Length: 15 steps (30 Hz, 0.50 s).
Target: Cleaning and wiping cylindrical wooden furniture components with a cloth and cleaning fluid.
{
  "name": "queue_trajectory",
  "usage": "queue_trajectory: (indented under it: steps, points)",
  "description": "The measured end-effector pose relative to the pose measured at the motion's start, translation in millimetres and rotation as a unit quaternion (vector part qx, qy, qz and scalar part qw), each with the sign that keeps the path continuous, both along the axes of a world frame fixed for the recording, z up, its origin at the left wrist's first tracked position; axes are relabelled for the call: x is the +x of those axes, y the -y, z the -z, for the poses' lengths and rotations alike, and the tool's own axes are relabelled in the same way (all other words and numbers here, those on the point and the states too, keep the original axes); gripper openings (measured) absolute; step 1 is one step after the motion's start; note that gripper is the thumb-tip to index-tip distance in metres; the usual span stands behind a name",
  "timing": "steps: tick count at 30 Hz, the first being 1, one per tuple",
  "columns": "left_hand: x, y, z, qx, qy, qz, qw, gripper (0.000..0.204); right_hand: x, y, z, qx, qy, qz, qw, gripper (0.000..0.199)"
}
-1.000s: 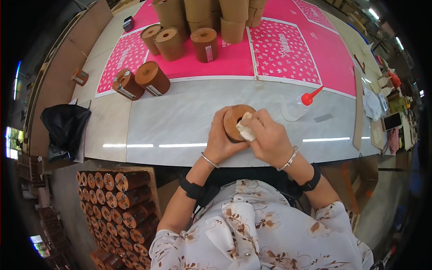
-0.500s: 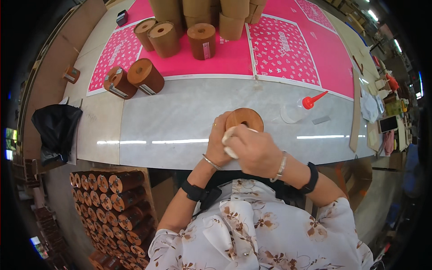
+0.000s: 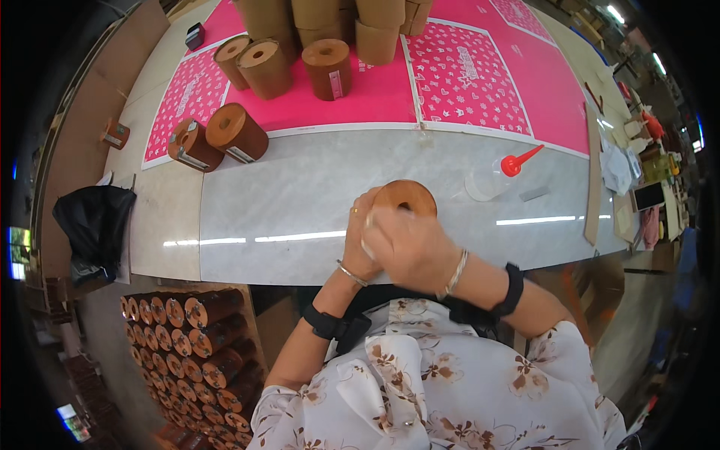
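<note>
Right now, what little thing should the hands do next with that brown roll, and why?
Probably keep rubbing around the roll a bit more. The left hand cups its side, and the right hand presses something pale against it, covering most of it, so it looks mid-job. Nothing shows it is ready to go down on the table.

the roll (image 3: 406, 198) sits at the near edge of the surface (image 3: 300, 195), the left hand (image 3: 361, 240) on its left and the right hand (image 3: 409, 246) in front of it; to its right, apart, lies a squeeze bottle (image 3: 495, 176); far left, two rolls (image 3: 217, 139) lie on their sides; behind, more rolls (image 3: 300, 64) stand on printed sheets (image 3: 465, 75); below the surface, left, rolls fill a crate (image 3: 187, 337)
</note>
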<state>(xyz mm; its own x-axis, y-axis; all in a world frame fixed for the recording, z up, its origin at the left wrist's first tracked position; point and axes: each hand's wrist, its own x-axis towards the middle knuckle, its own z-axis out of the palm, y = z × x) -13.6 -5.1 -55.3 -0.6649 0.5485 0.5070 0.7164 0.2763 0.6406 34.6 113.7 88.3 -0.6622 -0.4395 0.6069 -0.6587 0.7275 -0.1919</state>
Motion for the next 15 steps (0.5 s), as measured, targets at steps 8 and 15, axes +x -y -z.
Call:
queue_trajectory:
  steps: [8, 15]
  points:
    - [18, -19, -52, 0.109, 0.188, -0.038, 0.975, 0.086, 35, -69, 6, 0.018, 0.069, 0.154, 0.986, 0.026]
    - [9, -16, -52, 0.138, 0.191, -0.034, 0.971, 0.082, 46, -54, 7, -0.046, 0.115, 0.119, 0.985, 0.020]
